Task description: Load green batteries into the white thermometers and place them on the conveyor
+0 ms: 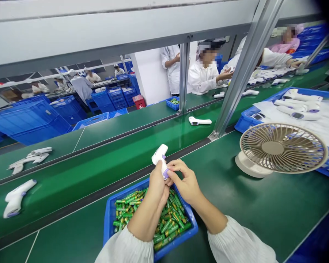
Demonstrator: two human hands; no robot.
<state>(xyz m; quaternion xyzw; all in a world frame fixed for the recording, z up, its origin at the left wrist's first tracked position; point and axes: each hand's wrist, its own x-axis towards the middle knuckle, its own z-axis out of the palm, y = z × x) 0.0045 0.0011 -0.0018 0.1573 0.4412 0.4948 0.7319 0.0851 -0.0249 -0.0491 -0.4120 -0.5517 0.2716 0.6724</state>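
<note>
A white infrared thermometer (159, 155) with purple parts is held over the near edge of the conveyor. My left hand (157, 184) is wrapped round its handle. At the purple end of the handle, the fingers of my right hand (186, 181) are pinched together and touch it; whether they hold anything small as well is hidden. Directly below both hands stands a blue bin (190, 239) filled with green and gold batteries (171, 223).
More thermometers lie on the green belt (98, 164), one at left (18, 199), another farther off (199, 121). A beige fan (282, 148) stands right, before a blue tray (242, 120) of thermometers. A metal post (235, 69) rises beyond my hands. Co-workers sit across the line.
</note>
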